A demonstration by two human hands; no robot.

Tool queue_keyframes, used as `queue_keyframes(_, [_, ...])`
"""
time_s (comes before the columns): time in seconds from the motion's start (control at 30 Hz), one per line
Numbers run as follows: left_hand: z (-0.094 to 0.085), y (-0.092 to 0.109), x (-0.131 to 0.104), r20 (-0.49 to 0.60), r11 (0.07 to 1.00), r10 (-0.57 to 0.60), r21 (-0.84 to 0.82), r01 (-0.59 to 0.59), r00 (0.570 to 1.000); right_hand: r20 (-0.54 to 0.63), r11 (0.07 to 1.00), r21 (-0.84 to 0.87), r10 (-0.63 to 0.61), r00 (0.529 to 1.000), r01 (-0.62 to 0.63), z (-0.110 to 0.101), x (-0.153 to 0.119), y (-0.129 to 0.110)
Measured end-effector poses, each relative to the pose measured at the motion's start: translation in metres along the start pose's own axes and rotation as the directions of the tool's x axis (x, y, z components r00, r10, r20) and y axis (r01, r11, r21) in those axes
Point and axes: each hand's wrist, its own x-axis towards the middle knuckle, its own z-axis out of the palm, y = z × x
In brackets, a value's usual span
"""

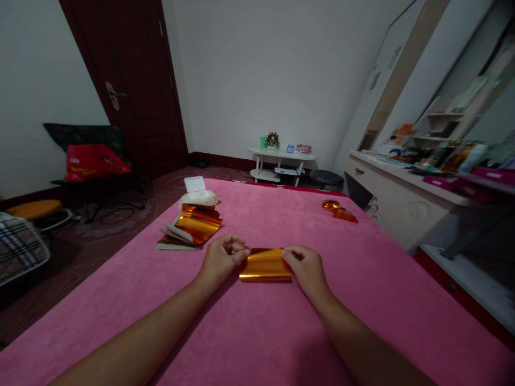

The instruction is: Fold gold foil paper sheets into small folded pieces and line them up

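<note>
A shiny gold foil sheet point(265, 265) lies at the middle of the pink-covered surface, its near edge curled. My left hand point(225, 254) pinches its upper left corner between thumb and fingers. At the upper right corner my right hand point(304, 264) pinches the same sheet. Beyond my left hand rests a loose stack of gold foil sheets point(199, 224) with greyish backing. Two folded gold foil pieces point(340, 210) sit at the far right of the pink cloth point(273, 332).
An open pack of wipes point(199, 197) stands behind the foil stack. Past the far edge is a small white table point(281, 154) with a round dark stool point(325, 178). A cluttered dresser point(402, 187) runs along the right; a chair holds a red bag point(94, 161) at left.
</note>
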Motion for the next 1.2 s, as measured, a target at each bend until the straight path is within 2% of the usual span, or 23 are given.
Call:
queue_keyframes(0.2, [-0.004, -0.009, 0.003, 0.052, 0.934, 0.046, 0.351, -0.062, 0.998, 0.037, 0.927, -0.375, -0.022, 0.999, 0.034, 0.0, 0.002, 0.001])
queue_keyframes(0.37, [-0.004, -0.008, 0.003, 0.085, 0.828, 0.09, 0.547, -0.121, 0.992, 0.042, 0.862, -0.506, -0.004, 0.999, 0.025, 0.001, 0.003, -0.001])
queue_keyframes(0.5, [-0.003, -0.006, 0.0, 0.13, 0.801, 0.119, 0.573, -0.173, 0.984, 0.053, 0.871, -0.492, 0.032, 0.998, -0.002, 0.001, 0.006, -0.002])
queue_keyframes(0.6, [-0.001, -0.003, 0.0, 0.187, 0.714, 0.202, 0.643, -0.275, 0.961, 0.068, 0.904, -0.428, 0.023, 0.997, 0.008, 0.002, 0.007, -0.001])
queue_keyframes(0.7, [0.0, 0.002, 0.002, 0.262, 0.625, 0.301, 0.673, -0.397, 0.917, 0.11, 0.915, -0.39, -0.064, 0.992, 0.103, 0.002, 0.007, -0.001])
queue_keyframes(0.77, [0.002, 0.003, 0.005, 0.357, 0.599, 0.323, 0.641, -0.481, 0.877, 0.176, 0.901, -0.384, -0.144, 0.974, 0.202, 0.002, 0.007, -0.002])
queue_keyframes(0.87, [0.002, 0.0, 0.01, 0.514, 0.604, 0.306, 0.545, -0.581, 0.801, 0.279, 0.876, -0.37, -0.214, 0.936, 0.31, 0.0, 0.009, -0.006])
queue_keyframes(0.93, [0.002, -0.001, 0.012, 0.561, 0.619, 0.297, 0.503, -0.603, 0.772, 0.336, 0.869, -0.367, -0.208, 0.918, 0.331, -0.003, 0.011, -0.009])
queue_keyframes(1.03, [0.0, 0.001, 0.011, 0.566, 0.647, 0.28, 0.485, -0.588, 0.776, 0.396, 0.856, -0.389, -0.179, 0.901, 0.341, -0.007, 0.012, -0.013])
queue_keyframes(1.2, [0.001, 0.012, 0.004, 0.528, 0.678, 0.214, 0.525, -0.514, 0.822, 0.417, 0.81, -0.462, -0.162, 0.895, 0.362, -0.01, 0.008, -0.021])
